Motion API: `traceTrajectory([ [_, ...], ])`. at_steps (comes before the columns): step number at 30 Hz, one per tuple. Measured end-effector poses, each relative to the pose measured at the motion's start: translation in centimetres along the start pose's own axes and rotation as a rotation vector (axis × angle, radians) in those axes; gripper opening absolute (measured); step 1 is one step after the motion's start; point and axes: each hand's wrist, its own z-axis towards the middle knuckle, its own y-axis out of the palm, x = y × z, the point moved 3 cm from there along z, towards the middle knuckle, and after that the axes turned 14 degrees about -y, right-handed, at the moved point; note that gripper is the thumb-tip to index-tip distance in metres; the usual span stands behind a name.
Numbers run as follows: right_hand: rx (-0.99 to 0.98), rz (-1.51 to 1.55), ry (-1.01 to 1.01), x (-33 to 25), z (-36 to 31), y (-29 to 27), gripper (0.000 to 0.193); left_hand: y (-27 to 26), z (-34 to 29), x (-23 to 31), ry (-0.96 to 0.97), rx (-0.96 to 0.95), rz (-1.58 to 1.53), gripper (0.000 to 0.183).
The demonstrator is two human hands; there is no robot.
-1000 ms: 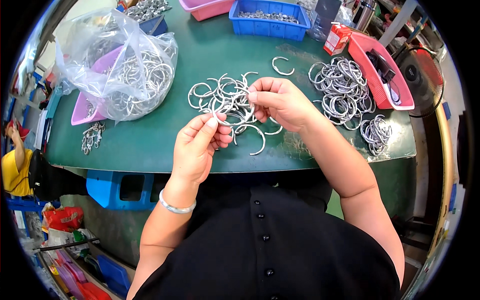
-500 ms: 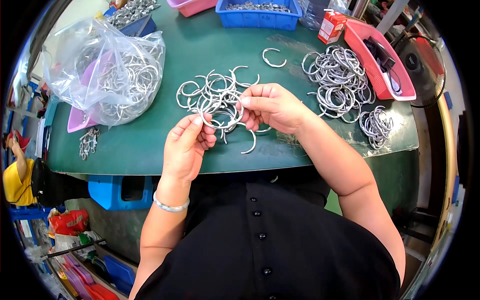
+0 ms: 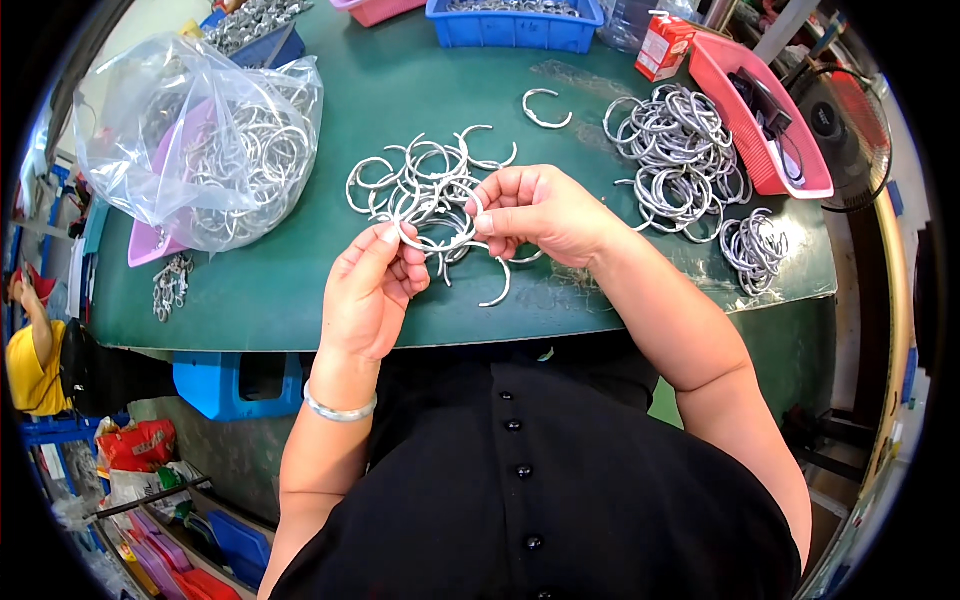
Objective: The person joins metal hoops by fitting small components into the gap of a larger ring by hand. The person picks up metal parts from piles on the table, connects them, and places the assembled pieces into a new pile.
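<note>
Your left hand (image 3: 368,282) pinched a thin, rounded, silvery metal ring (image 3: 428,249) between thumb and fingertips, and your right hand (image 3: 540,222) gripped its other side the same way, thumb against curled fingers. The ring sat at the middle of the frame, held just above or against a loose pile of silvery open metal rings (image 3: 376,183); you could not tell from this view whether it touched them.

It looked light and stiff, hard to damage, though its smooth, round surface might have slid or rolled under your fingertips. The opposite sides, where your thumbs pressed, seemed sound places to take hold. Being round, it had no clear long axis; the line between your two grips ran across the frame, the ring's lower arc bowed toward the bottom edge, and any gap in it was hidden.

Beyond your hands, one silvery C-shaped metal ring (image 3: 550,125) lay apart on the dark green counter (image 3: 400,80), above centre. Right of centre lay a tangled heap of grey metal rings (image 3: 680,165), with a smaller grey ring bundle (image 3: 755,252) below it. A clear plastic bag (image 3: 125,150) of similar rings filled the upper left.
</note>
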Motion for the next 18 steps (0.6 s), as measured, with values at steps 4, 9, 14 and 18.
traceTrajectory([
  [4,0.006,-0.067,-0.045,-0.2,1.0,-0.2,0.015,0.2,0.6,0.6,0.007,0.066,0.055,0.015],
  [9,0.032,-0.074,-0.054,-0.2,0.1,0.1,0.014,0.3,0.1,-0.2,0.032,0.074,0.121,0.016],
  [14,0.021,-0.136,-0.147,-0.3,0.4,0.2,0.011,0.3,0.2,0.3,0.18,0.093,0.223,0.015],
  [18,-0.036,-0.579,-0.651,-1.5,0.3,0.6,0.011,0.2,0.1,0.6,0.434,0.138,0.408,0.018],
])
